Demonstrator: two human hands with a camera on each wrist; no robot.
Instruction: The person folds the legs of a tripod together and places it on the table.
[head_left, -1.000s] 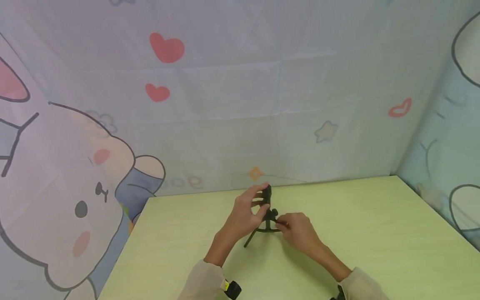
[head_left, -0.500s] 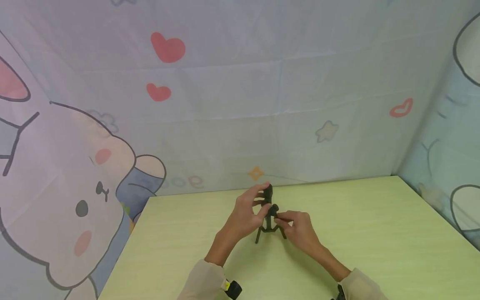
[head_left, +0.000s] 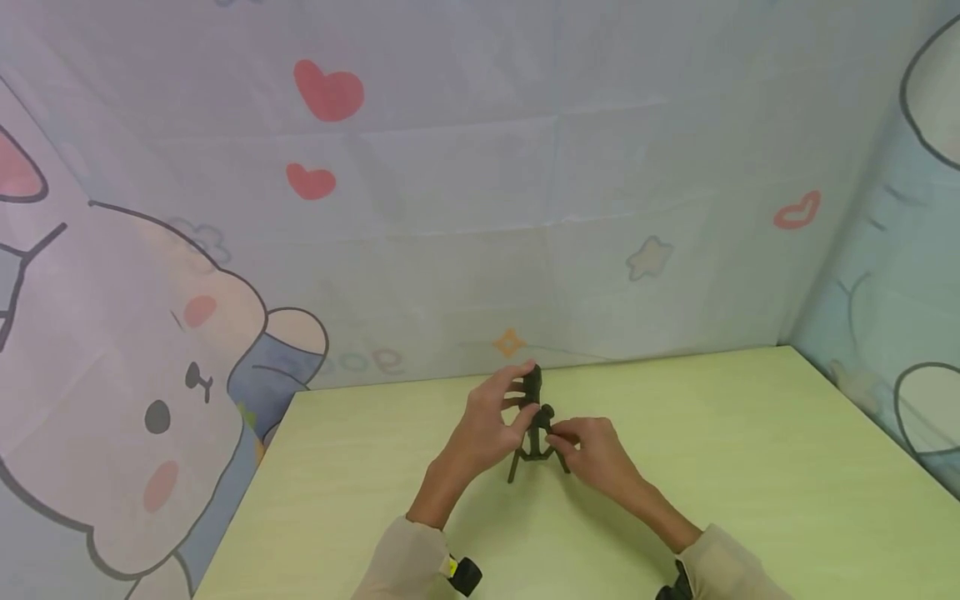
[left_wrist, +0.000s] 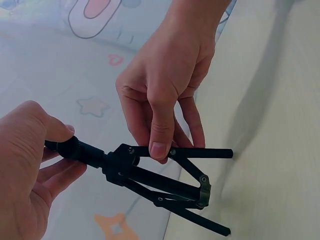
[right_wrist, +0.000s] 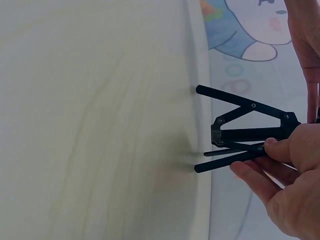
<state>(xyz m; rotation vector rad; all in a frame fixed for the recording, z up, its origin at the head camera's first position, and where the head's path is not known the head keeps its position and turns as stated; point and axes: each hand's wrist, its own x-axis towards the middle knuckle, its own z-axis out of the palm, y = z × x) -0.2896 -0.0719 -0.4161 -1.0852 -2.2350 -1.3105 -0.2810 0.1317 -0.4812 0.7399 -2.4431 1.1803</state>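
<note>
A small black tripod stands upright between the two hands over the table. My left hand grips its upper column, thumb and fingers around the part with the round knob. With thumb and fingers, my right hand pinches one leg near its brace hinge. The legs are partly spread, linked by hinged braces to the central post. In the right wrist view the leg tips point at the tabletop. Fingers of my left hand cover part of the tripod's top.
The pale yellow-green table runs back to a cloth backdrop printed with hearts and a cartoon rabbit. A second cloth side borders the table on the right. A black device sits at the left wrist.
The tripod's legs have drawn in from a wide spread to a narrower one. My right hand has shifted slightly up with the leg, while the left keeps its hold on the column.
</note>
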